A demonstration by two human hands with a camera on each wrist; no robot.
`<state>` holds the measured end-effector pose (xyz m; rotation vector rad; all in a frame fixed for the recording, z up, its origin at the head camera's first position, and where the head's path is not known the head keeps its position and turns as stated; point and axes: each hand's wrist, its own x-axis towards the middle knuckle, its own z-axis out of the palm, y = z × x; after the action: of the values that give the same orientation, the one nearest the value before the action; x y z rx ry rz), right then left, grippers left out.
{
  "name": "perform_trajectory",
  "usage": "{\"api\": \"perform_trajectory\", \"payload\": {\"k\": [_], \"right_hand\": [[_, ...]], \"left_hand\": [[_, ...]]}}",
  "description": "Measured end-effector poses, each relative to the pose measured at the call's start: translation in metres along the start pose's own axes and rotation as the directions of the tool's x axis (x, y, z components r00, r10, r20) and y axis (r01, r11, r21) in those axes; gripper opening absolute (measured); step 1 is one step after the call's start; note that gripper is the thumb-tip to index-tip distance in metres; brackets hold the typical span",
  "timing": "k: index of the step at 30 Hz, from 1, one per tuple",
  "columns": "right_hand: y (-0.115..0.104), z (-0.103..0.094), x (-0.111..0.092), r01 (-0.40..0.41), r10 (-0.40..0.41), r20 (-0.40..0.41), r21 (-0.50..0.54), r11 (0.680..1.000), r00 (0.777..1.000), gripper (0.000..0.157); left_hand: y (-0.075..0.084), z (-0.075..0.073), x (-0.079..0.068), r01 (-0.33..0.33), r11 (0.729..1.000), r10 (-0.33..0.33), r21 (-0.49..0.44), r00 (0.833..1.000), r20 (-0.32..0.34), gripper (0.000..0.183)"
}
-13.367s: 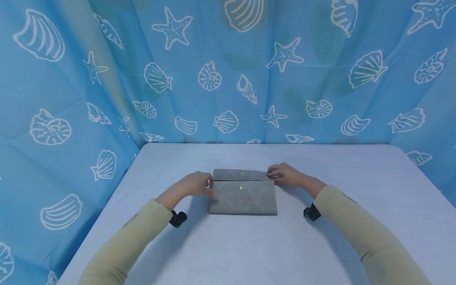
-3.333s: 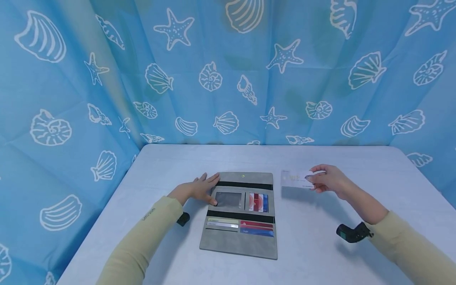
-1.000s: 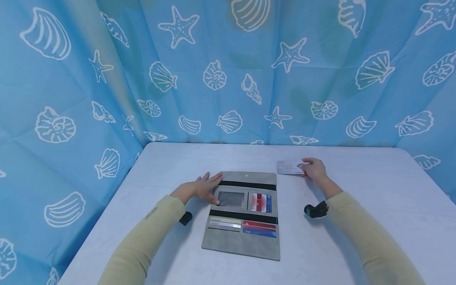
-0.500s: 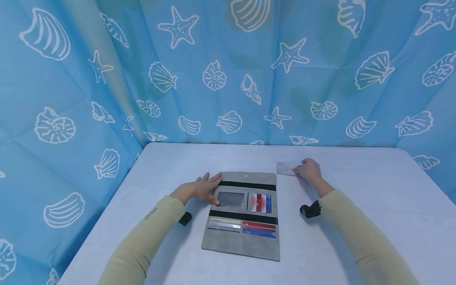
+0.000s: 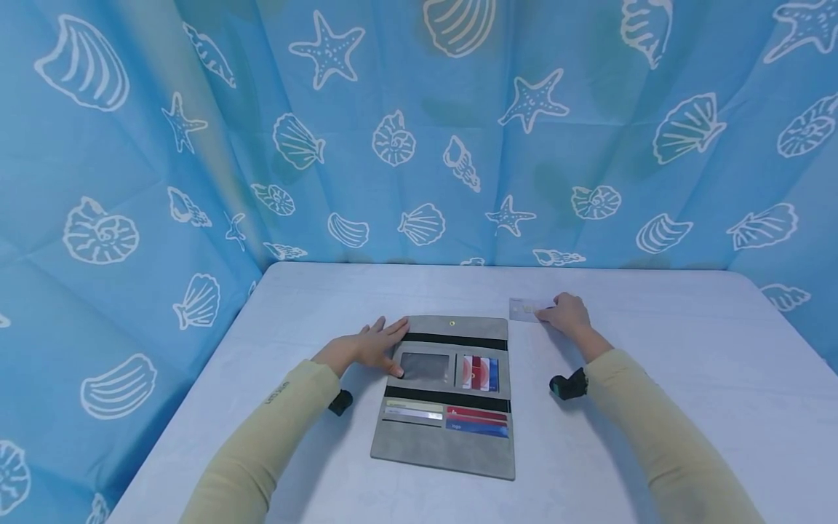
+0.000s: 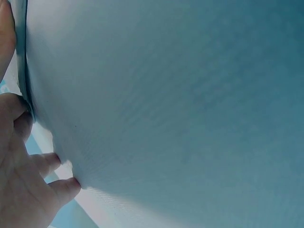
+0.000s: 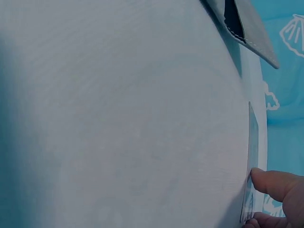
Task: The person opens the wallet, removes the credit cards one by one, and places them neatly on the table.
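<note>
Head view: grey wallet (image 5: 445, 455) lies unfolded on the surface (image 5: 687, 313), cards (image 5: 476, 429) filed in its slots. Left hand (image 5: 366, 351) rests on the wallet's left edge, fingers spread, gripping nothing; appears to steady it. Right hand (image 5: 567, 314) pinches a pale card (image 5: 521, 310) just beside the wallet's far right corner. Right wrist view: thumb at the card's edge, fingertips close by; cannot tell whether the card fully touches the surface. Step in hand, judged: setting the card down or picking it up; cannot say which. Good practice: hold it by the edges, level, lightly enough that it does not bow. If releasing, lower both long edges together, then part the fingers. If lifting, tip one edge first to avoid sliding. Left-hand pressure should stay light, lest the wallet skew.
</note>
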<state>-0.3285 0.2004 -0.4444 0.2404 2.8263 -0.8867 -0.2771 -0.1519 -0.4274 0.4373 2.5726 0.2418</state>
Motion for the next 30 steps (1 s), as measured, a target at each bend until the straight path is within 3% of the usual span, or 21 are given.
{"api": "perform_trajectory", "payload": {"k": [15,30], "right_hand": [[0.004,-0.004,0.003,0.109,-0.109,0.000,-0.053,0.993,0.994,0.052],[-0.008,-0.006,-0.001,0.068,-0.067,0.015,-0.147,0.987,0.998,0.044]], "left_hand": [[0.000,-0.002,-0.002,-0.009,1.000,0.009,0.011,1.000,0.008,0.097],[0.002,-0.001,-0.002,-0.009,1.000,0.009,0.011,1.000,0.017,0.096]]}}
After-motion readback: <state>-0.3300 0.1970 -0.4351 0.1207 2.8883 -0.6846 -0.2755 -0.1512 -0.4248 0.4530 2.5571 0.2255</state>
